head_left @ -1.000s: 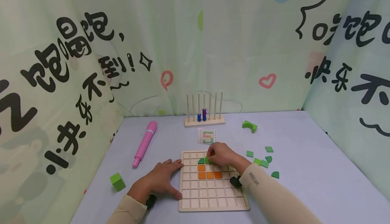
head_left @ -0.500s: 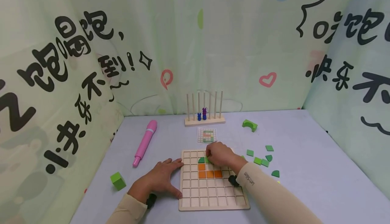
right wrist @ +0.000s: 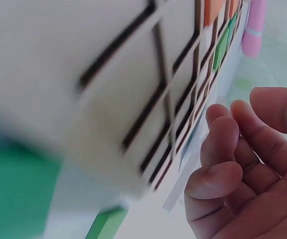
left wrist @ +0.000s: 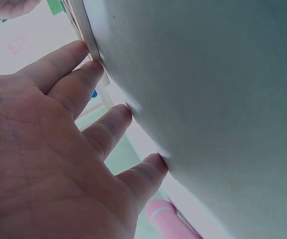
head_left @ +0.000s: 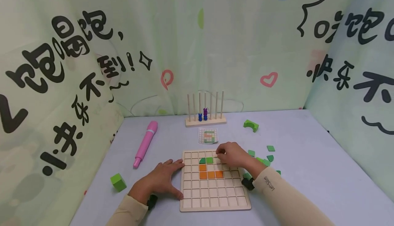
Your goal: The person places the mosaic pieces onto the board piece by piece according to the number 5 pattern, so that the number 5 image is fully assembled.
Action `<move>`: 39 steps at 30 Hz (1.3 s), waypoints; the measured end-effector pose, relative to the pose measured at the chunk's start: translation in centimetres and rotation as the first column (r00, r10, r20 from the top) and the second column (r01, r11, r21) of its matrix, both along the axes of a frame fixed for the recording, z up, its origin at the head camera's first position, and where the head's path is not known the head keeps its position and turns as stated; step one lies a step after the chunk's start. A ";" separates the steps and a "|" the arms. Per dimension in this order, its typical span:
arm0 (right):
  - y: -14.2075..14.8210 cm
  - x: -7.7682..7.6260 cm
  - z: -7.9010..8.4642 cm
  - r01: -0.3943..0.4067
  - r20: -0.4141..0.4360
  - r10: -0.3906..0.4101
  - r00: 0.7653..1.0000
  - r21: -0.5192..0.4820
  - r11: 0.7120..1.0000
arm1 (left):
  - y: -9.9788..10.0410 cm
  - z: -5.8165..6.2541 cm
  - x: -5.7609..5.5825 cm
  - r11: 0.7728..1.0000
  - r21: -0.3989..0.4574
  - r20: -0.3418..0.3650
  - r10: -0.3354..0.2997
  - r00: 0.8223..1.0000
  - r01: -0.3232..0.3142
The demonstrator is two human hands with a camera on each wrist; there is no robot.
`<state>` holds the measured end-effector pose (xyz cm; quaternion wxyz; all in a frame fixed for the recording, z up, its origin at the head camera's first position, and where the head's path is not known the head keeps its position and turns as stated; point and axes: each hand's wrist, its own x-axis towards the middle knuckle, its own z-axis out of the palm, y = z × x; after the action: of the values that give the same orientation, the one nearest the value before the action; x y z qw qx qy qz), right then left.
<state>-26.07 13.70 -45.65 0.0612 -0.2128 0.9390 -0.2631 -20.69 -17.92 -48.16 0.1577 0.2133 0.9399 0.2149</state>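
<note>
A square wooden grid board (head_left: pixel 215 202) lies on the table. Spread fingers of my left hand (head_left: pixel 158 180) rest against its left edge; in the left wrist view, fingertips (left wrist: pixel 86 50) touch the board's side. Several orange tiles (head_left: pixel 211 174) sit in its cells, and above them a dark green quarter-round tile (head_left: pixel 202 161) is beside a light green square tile (head_left: pixel 209 160). Over the board's upper right part is my right hand (head_left: pixel 234 154), fingers loosely bent. The right wrist view shows nothing between its thumb (right wrist: pixel 275 107) and fingers.
Several loose green tiles (head_left: pixel 271 148) lie right of the board, some partly behind the right forearm. Behind it are a printed grid card (head_left: pixel 208 135) and a peg rack (head_left: pixel 205 121) with beads. A green arch block (head_left: pixel 251 125), pink microphone-shaped toy (head_left: pixel 145 144) and green cube (head_left: pixel 118 182) stand around.
My right hand has let go of the light green square tile, which now sits in its cell, and has moved right. My left hand stays at the board's edge.
</note>
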 end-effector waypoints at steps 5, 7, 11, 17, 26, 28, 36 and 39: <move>2.4 0.2 0.5 0.051 0.011 -0.051 0.999 -0.002 0.999 | 0.0 0.0 0.0 1.000 0.004 0.001 -0.003 1.000 0.003; 3.5 0.4 0.8 0.071 0.022 -0.071 0.997 -0.006 0.997 | 0.0 0.0 -0.1 1.000 0.004 0.002 -0.004 1.000 0.004; 5.6 0.8 1.0 0.120 0.024 -0.120 0.993 0.004 0.993 | 0.0 0.1 -0.1 1.000 0.006 0.006 -0.006 1.000 0.006; 8.8 1.1 0.9 0.183 0.021 -0.185 0.983 0.046 0.982 | 0.1 0.2 -0.1 1.000 0.009 0.007 -0.007 1.000 0.007; 11.4 1.7 -0.3 0.252 0.033 -0.257 0.966 0.119 0.961 | 0.1 0.2 0.1 1.000 0.009 0.017 0.012 1.000 -0.012; 11.5 1.9 -0.4 0.267 0.039 -0.275 0.961 0.144 0.953 | 0.1 0.2 0.2 1.000 0.011 0.017 0.012 1.000 -0.012; 11.5 2.4 -0.2 0.293 0.047 -0.309 0.950 0.209 0.933 | 0.1 0.3 0.2 1.000 0.006 0.011 0.002 1.000 -0.002; 11.5 2.5 -0.2 0.293 0.044 -0.307 0.951 0.200 0.935 | 0.1 0.3 0.2 1.000 0.005 0.011 0.000 1.000 0.000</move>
<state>-23.59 25.16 -45.87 0.0754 -0.0502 0.9784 -0.1856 -20.51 -17.80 -47.87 0.1624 0.2124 0.9385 0.2184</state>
